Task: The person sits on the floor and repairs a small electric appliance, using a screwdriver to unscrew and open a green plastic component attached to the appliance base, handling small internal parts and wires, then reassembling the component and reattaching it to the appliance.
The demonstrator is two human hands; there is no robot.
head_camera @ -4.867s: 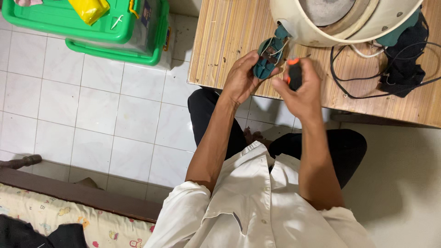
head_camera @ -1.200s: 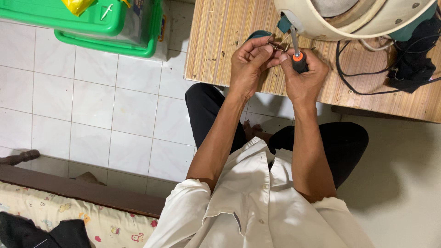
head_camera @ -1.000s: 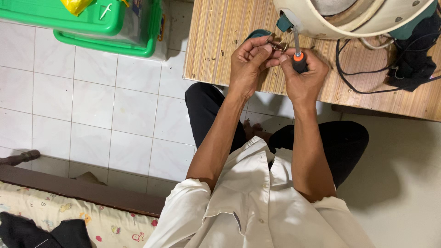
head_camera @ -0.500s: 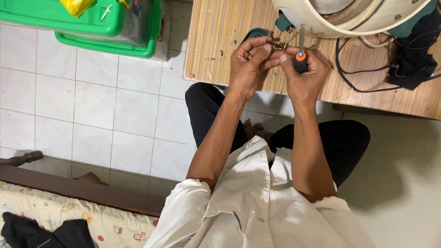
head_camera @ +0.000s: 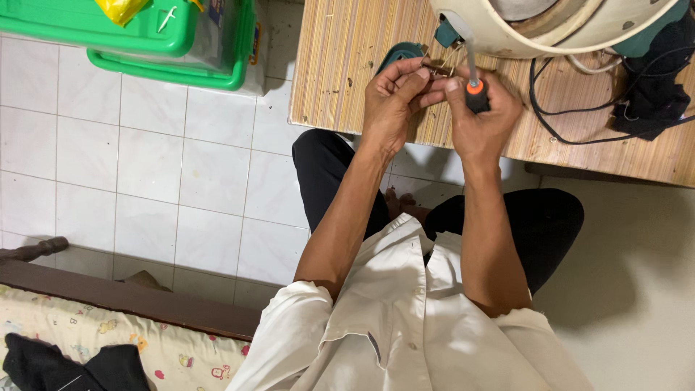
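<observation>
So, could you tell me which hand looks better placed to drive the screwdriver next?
Probably the right hand: it grips the screwdriver, while the left hand pinches the small metal part.

Orange-collared screwdriver (head_camera: 474, 90) upright, tip at cream housing (head_camera: 550, 32).

Probably home bedroom: patterned mattress (head_camera: 108, 340), tiled floor (head_camera: 145, 166), green storage bin (head_camera: 174, 43).

We see a striped wooden table (head_camera: 347, 58) at twelve o'clock, bearing a cream round appliance (head_camera: 565, 29), black cables (head_camera: 579, 123) and dark cloth (head_camera: 651, 87) at two o'clock. A green bin (head_camera: 174, 51) sits on the white tiled floor (head_camera: 145, 181) at ten o'clock.
</observation>
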